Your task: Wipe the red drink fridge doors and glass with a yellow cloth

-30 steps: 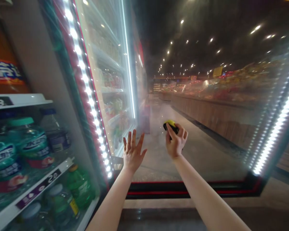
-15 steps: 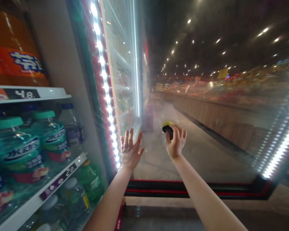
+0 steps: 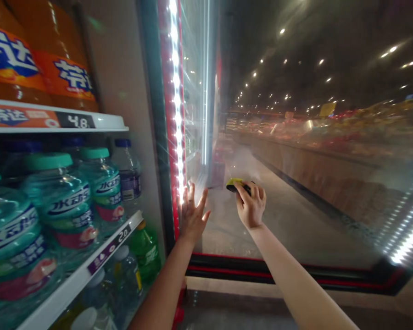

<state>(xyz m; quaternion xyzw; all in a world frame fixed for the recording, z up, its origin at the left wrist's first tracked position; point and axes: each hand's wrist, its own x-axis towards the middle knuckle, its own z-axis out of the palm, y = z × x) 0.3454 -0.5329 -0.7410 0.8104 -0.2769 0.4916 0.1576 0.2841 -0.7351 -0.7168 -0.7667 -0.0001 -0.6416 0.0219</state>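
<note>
A glass door [image 3: 296, 220] with a black and red frame stands open in front of me, its pane lightly hazed. My right hand [image 3: 252, 204] grips a black and yellow pad [image 3: 237, 184] against or close to the pane, fingers curled over its dark side. Left of it, my left hand [image 3: 193, 217] has its fingers spread near the door's lit hinge-side edge and holds nothing. Whether the left palm touches the glass cannot be told.
Left are cooler shelves [image 3: 110, 123] with orange bottles [image 3: 67, 64], teal-capped bottles [image 3: 69, 201] and a green bottle [image 3: 146, 252]. An LED strip [image 3: 177, 110] runs upright beside them. Through the glass, a long wood-panelled display [image 3: 306, 176] shows.
The view has shifted left, so shelves and door appear farther right. The pad in my right hand has moved leftward relative to the door and tilted flatter. My left hand remains spread.
</note>
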